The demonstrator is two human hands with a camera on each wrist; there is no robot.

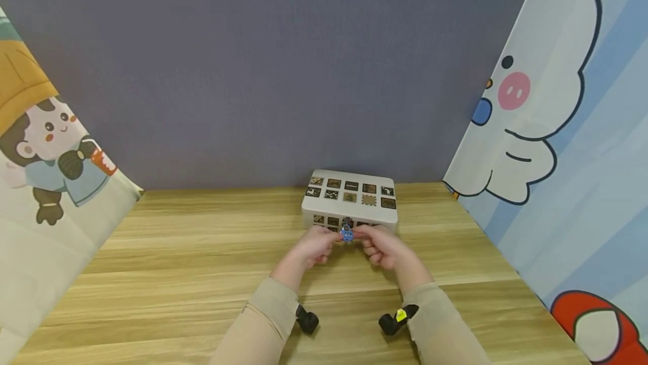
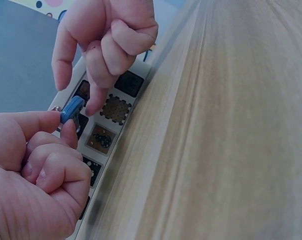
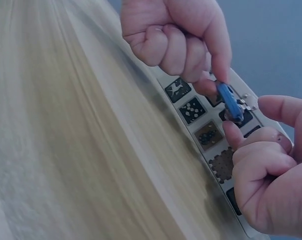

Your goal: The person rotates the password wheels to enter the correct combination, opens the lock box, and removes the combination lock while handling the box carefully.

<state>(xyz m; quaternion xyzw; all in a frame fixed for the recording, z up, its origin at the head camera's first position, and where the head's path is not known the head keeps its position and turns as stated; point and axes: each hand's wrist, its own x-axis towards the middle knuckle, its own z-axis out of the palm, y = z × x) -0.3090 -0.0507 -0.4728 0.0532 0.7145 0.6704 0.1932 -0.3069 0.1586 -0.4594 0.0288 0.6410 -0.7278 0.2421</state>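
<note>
A small blue padlock [image 1: 346,234] is at the front of a white box [image 1: 349,210] printed with small square pictures. Thumb and forefinger of my left hand [image 1: 315,245] pinch the padlock from its left side, the other fingers curled in. On the other side, my right hand [image 1: 387,247] has its thumb and forefinger spread apart, the rest curled. Its forefinger tip lies close beside the padlock [image 3: 230,102]; whether it touches cannot be seen. A metal clasp [image 3: 249,102] shows on the box just behind the padlock.
The box stands on a wood-grain table [image 1: 202,275], near a grey back panel [image 1: 253,72]. Cartoon-printed sheets hang at the left [image 1: 61,196] and right [image 1: 572,196]. Black wrist cameras [image 1: 306,320] stick out from both beige sleeves.
</note>
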